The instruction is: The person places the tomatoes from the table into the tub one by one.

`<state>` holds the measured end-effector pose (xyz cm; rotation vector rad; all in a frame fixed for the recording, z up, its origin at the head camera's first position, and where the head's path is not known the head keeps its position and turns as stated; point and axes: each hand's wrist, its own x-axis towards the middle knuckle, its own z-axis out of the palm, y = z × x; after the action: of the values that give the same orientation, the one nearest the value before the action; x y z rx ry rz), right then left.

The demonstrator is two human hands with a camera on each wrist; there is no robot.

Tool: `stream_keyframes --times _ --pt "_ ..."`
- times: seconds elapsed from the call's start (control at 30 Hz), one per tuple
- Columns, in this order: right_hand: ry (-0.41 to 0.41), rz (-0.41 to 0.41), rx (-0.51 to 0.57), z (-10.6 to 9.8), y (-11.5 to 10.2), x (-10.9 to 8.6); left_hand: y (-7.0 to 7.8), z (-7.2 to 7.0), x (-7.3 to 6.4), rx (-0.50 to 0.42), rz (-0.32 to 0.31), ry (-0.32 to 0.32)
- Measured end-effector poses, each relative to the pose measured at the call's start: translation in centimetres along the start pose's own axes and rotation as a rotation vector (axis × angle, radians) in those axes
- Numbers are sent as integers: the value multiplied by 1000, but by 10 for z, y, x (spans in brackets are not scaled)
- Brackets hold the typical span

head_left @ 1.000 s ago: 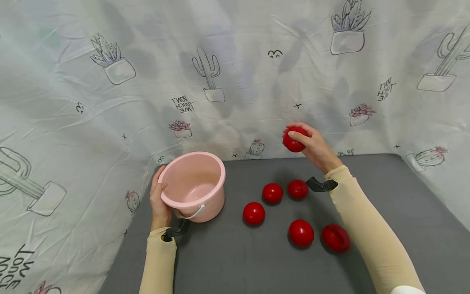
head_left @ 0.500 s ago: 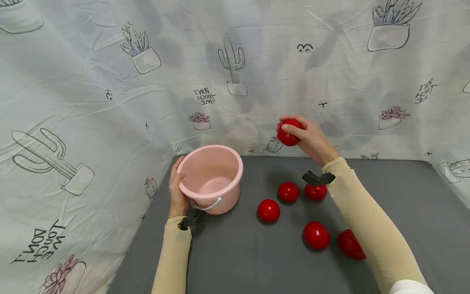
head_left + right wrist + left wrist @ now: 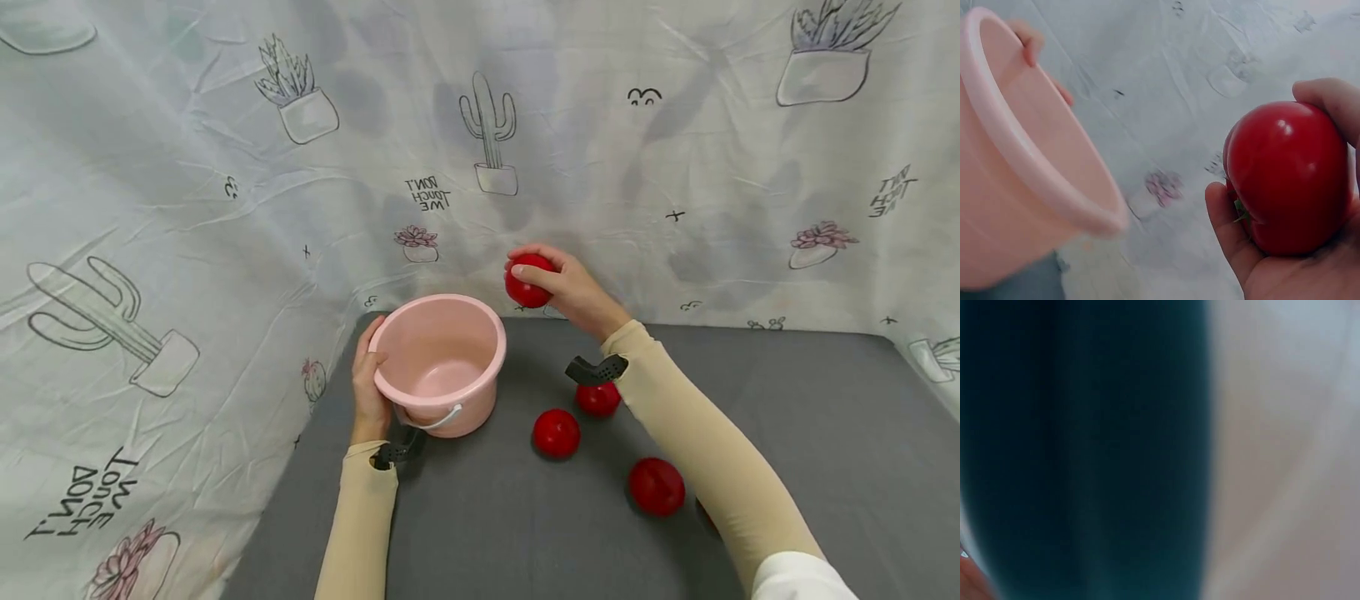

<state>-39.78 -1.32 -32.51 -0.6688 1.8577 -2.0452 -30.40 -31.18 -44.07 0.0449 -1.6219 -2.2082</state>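
The right hand [image 3: 576, 293] gripped a shiny red tomato [image 3: 524, 294] near the frame's middle, just up and right of the pink bucket [image 3: 478, 403]. The left hand [image 3: 368, 387] held the bucket. A loose grip could drop the tomato; a hard tug could tip the bucket.

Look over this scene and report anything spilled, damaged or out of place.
Two oddities. The printed lettering on the backdrop cloth looks mirror-reversed, and a blurred dark band blocks much of the left wrist view. No spill shows, nor visible damage to the pink bucket or the red tomato in the right hand.
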Motion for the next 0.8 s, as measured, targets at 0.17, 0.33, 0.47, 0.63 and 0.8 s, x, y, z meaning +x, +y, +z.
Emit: stream_keyframes --times 0.17,0.33,0.47,0.63,0.8 --pt "-17 21 33 26 8 6 0 0 -6 23 -31 4" --pt "-39 -3 80 46 12 18 4 1 2 31 15 -6" --pt "-57 -15 47 56 17 23 6 3 7 20 25 -5" --pt "-69 -7 -13 66 26 24 5 2 4 17 6 11" --pt "-74 0 -32 73 35 21 5 1 -2 39 -6 5"
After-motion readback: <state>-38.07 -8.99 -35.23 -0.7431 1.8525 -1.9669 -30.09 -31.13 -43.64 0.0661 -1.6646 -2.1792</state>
